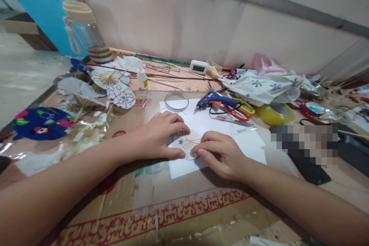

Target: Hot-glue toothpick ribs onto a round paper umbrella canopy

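Observation:
A small round paper disc (188,143) with thin wooden ribs fanning from its middle and a blue flower print lies on a white paper sheet (245,146). My left hand (157,136) curls over the disc's left edge, fingers bent and pressing on its rim. My right hand (220,153) rests at the disc's right edge, fingers pinched together against it. Both hands touch the disc from opposite sides.
A blue glue gun (215,100), scissors with red and yellow handles (243,109), a clear tape ring (176,101), yellow tape (275,113), flowered cloth (259,84), a small glue bottle (142,78), finished paper umbrellas (115,88), a glass jar (86,34) and a white clock (198,67) surround the cardboard-covered table.

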{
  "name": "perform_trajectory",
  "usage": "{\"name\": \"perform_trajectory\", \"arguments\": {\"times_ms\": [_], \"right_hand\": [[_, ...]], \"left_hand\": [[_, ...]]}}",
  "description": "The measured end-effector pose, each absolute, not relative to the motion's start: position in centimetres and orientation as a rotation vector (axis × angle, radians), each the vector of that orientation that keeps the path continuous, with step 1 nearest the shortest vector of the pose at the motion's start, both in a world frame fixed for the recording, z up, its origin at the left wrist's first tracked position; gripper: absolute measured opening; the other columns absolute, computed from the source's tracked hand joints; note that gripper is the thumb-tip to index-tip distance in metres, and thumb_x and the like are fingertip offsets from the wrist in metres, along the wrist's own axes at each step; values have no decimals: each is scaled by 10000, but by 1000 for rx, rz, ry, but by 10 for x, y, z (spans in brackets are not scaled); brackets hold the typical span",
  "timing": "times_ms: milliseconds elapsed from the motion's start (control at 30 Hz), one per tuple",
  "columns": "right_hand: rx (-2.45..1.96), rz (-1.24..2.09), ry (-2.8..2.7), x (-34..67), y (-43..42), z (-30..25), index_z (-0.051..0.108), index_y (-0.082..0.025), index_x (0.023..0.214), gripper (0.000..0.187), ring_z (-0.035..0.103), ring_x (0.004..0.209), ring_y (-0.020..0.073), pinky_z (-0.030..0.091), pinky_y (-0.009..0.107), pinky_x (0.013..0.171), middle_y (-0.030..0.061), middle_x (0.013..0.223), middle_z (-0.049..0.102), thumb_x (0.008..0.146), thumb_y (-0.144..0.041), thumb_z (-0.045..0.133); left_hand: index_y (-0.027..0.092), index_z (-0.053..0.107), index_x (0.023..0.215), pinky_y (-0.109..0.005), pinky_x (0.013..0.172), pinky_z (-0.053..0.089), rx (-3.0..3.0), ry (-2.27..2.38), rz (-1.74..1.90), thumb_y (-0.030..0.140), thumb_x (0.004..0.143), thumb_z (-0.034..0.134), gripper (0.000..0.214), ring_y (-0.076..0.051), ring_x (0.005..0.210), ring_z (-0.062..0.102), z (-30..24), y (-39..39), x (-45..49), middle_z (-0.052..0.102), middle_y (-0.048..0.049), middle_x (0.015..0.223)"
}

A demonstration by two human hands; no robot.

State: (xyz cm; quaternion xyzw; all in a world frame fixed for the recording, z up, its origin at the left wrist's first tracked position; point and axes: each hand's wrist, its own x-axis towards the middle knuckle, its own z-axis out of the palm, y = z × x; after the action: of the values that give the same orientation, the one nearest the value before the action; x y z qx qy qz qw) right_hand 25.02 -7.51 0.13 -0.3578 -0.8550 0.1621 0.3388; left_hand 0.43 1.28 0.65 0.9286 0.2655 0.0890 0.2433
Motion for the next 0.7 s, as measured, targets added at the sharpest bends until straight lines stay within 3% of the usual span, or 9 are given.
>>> {"name": "perform_trajectory", "arguments": {"times_ms": [700], "right_hand": [[-1008,490,-2292,248,-72,-1,775,-169,877,334,643,729,185,486,304,680,50,756,694,1062,-213,501]], "left_hand": [[263,694,1269,-479,1087,419,2557,711,239,542,823,821,541,-338,1239,555,6,13,4,629,-92,1291]]}}
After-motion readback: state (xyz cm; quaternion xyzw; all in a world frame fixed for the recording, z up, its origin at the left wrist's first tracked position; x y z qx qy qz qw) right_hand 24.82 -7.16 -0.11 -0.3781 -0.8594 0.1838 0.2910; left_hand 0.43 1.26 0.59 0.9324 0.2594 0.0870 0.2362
